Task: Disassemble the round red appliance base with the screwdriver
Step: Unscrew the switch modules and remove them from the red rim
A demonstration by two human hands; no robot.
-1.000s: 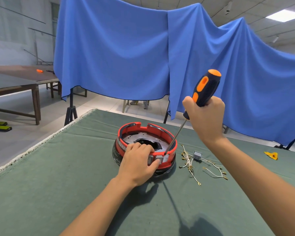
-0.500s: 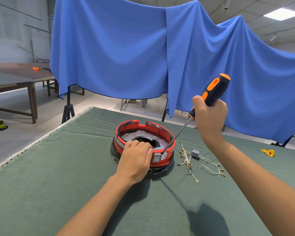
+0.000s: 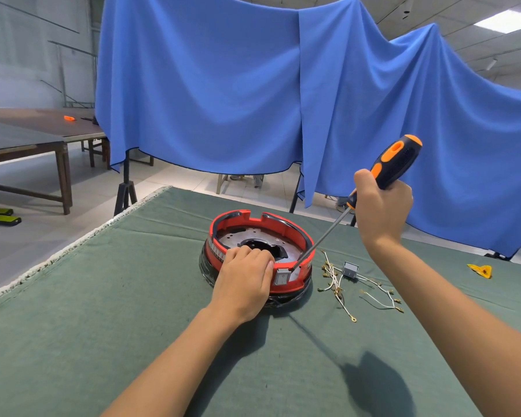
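The round red appliance base [image 3: 286,225] sits on the green cloth, open at the top, with a metal plate and a dark opening inside. My left hand [image 3: 243,284] grips its near rim, fingers curled over the edge beside a grey switch [image 3: 282,278]. My right hand [image 3: 381,206] holds the black and orange screwdriver [image 3: 394,162] by the handle, up and to the right. Its shaft slants down to the left, and the tip touches the rim just right of the switch.
Loose white wires with brass terminals [image 3: 340,284] and a small grey part [image 3: 351,269] lie right of the base. A yellow piece [image 3: 480,270] lies far right. The table's left edge [image 3: 73,248] runs diagonally. A blue cloth [image 3: 253,85] hangs behind.
My right hand has swung the screwdriver handle to the right and lower, so the shaft lies flatter. The tip stays at the rim by the switch. My left hand keeps its grip.
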